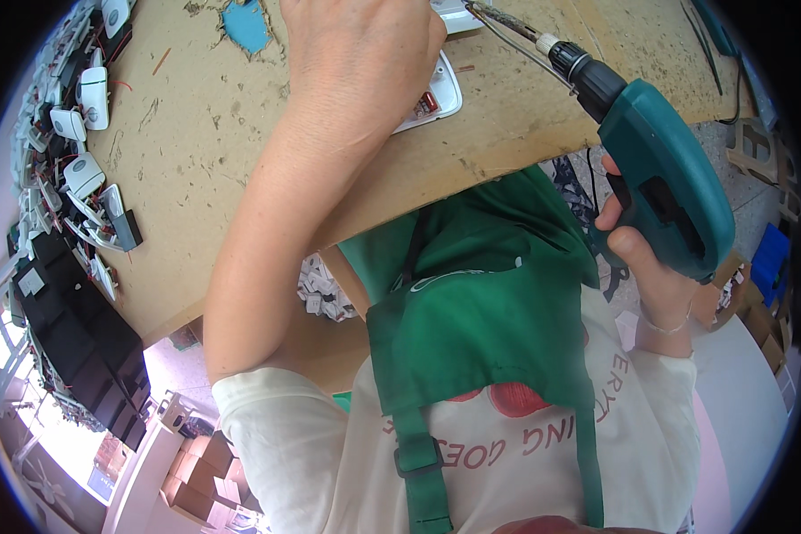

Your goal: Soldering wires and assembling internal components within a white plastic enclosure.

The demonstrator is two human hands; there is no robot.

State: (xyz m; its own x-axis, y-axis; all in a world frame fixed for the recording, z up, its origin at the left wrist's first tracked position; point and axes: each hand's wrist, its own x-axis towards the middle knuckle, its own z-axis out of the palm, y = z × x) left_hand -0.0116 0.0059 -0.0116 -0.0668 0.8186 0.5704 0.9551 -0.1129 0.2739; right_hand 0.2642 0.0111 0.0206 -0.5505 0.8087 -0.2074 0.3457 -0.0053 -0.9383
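Right hand [651, 265]: wrapping around the handle of a teal pistol-shaped tool [669, 178], which is pointing up-left over the worktable [191, 133]. Left hand [365, 58]: extending above a white casing [452, 92] lying on the worktable; fingertips running out of view, grip cannot be told. Writing: red lettering crossing the cream shirt [498, 485]; white script showing partly on the green apron [481, 329].
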